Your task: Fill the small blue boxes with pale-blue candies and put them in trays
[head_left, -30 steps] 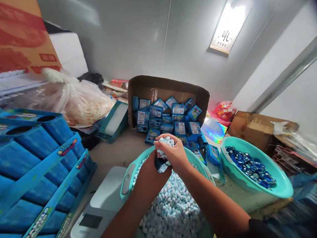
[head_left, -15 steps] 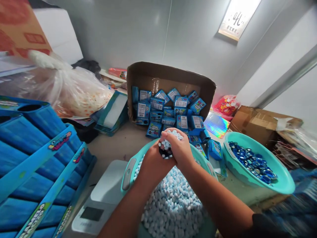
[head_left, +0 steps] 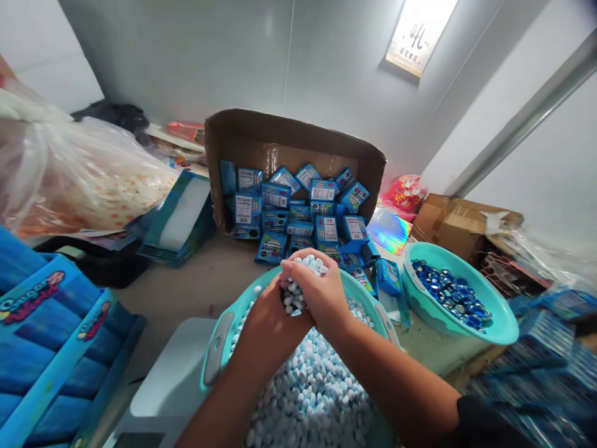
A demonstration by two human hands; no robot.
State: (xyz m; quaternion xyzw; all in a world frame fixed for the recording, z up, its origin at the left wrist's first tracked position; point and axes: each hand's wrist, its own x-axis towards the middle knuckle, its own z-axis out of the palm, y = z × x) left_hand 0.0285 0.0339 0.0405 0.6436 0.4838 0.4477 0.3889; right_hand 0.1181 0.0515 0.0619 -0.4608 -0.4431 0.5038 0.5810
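1. Holding a heap of small white and pale blue candies between both hands, the person works above a teal basket that is full of the same candies.
2. The right hand has its grip cupped and closed around the heap from the far side; candies show above its fingers.
3. The left hand presses against the right from below. Its grip seems curled around something dark, with candies inside, but I cannot tell what this thing is.
4. As I judge it, the step in hand is filling: candies from the basket are being guided into what the left hand holds.
5. The next move calls for keeping both hands over the basket, so that loose candies fall back inside, and for loosening the right grip slowly.
6. Beyond the basket, an open cardboard box lies on its side with small blue packets spilling onto the surface.
7. At the right, a second teal bowl holds shiny blue caps.
8. A white scale stands just beside the basket, on the left.
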